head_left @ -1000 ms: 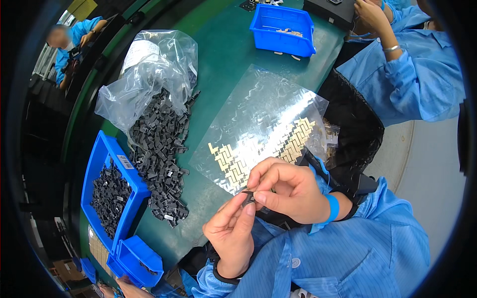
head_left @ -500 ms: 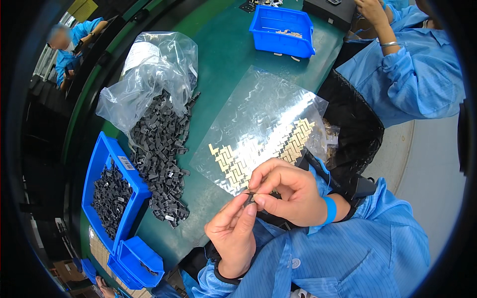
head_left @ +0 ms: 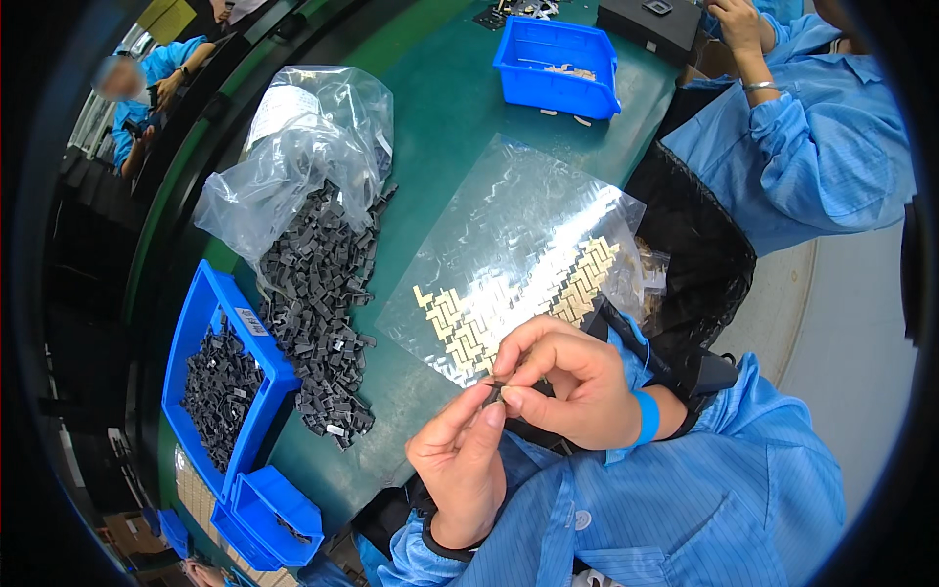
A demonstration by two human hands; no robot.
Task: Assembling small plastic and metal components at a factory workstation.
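Note:
My left hand [head_left: 460, 465] pinches a small black plastic part [head_left: 494, 393] between thumb and fingertips. My right hand [head_left: 579, 386], a blue band at its wrist, is closed on the same part from the other side. The fingertips of both hands meet there and cover most of it, so I cannot tell whether anything else lies between them. Just beyond the hands lies a clear plastic sheet [head_left: 460, 230] with rows of small cream L-shaped pieces [head_left: 590, 269] on it.
Left of the sheet, a pile of black plastic parts [head_left: 318, 303] spills from a clear bag [head_left: 337, 117]. A blue bin [head_left: 277, 357] holds more parts, beside a smaller blue bin [head_left: 264, 543]. Another blue bin [head_left: 558, 90] stands at the far side. A co-worker's sleeve [head_left: 812, 147] is at right.
Both hands keep their pinch on the black part, shifting only very slightly. The view has moved a little. At the upper left, another person's hand has come into sight.

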